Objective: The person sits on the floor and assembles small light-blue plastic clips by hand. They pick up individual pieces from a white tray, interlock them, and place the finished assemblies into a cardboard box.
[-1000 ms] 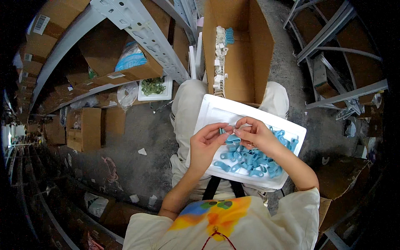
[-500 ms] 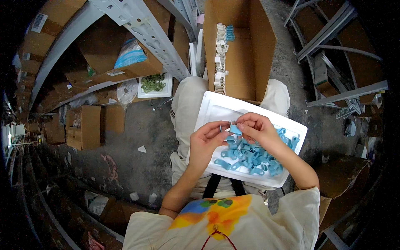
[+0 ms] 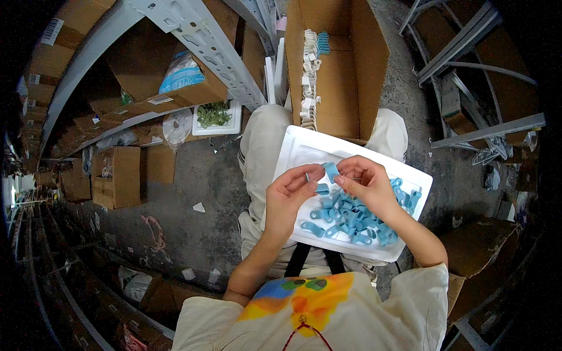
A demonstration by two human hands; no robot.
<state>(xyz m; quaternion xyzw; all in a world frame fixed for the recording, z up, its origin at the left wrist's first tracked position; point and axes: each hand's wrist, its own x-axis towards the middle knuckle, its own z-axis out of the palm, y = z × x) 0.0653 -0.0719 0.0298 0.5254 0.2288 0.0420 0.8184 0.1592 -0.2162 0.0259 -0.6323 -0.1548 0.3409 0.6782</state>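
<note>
A white tray (image 3: 304,140) rests across my lap, with a pile of small light-blue plastic clips (image 3: 357,221) on its right and near side. Over the tray, my right hand (image 3: 372,186) pinches one blue clip (image 3: 331,171) between thumb and fingers. Facing it, my left hand (image 3: 285,202) is curled with thumb and fingers closed around another blue clip (image 3: 322,188). The right hand's clip is close to the left fingertips; whether they touch it I cannot tell. Part of the left hand's clip is hidden by the fingers.
Beyond the tray stands an open cardboard box (image 3: 370,70), with white clips (image 3: 309,76) and blue clips (image 3: 323,43) lined up along its left side. Metal shelving (image 3: 222,58) with cartons is at left, beside a white tray of green pieces (image 3: 214,115). Another rack (image 3: 492,134) is at right.
The clip in my right hand has tilted and now shows its flat face more upright. My right hand has risen slightly; the left has barely moved.
</note>
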